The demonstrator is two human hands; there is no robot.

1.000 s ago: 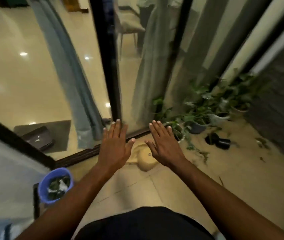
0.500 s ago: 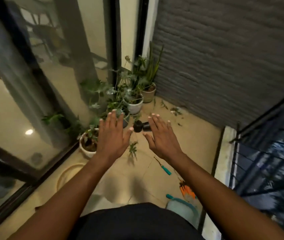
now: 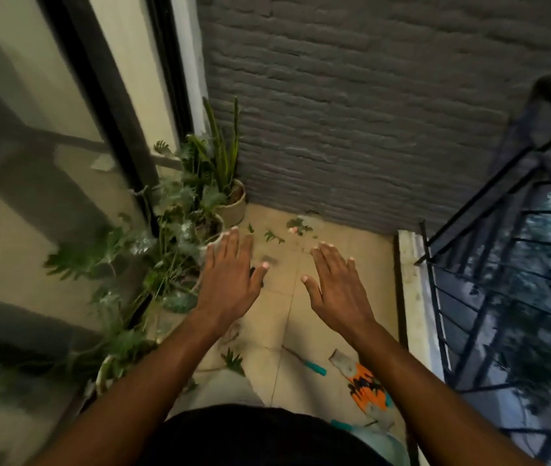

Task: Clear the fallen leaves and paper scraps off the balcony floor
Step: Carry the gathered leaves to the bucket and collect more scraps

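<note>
My left hand [image 3: 230,280] and my right hand [image 3: 336,287] are stretched out flat, palms down, fingers straight, above the beige tiled balcony floor [image 3: 277,314]. Neither holds anything. Fallen green leaves [image 3: 274,236] lie on the tiles beyond my fingertips, and a cluster of leaves with a pale scrap [image 3: 297,227] sits near the foot of the grey wall. Another green leaf [image 3: 233,359] lies on the floor under my left forearm. A greyish paper scrap [image 3: 341,358] lies by my right forearm.
Potted plants [image 3: 200,210] crowd the left side along the glass sliding door [image 3: 48,196]. A grey brick wall [image 3: 351,112] closes the far end. A black railing [image 3: 485,297] runs on the right. A teal-handled tool [image 3: 314,367] and orange gloves [image 3: 366,388] lie near my feet.
The view has swung right, from the glass door and blue bowl to the balcony's far corner. Both hands stay flat and held out in front of me.
</note>
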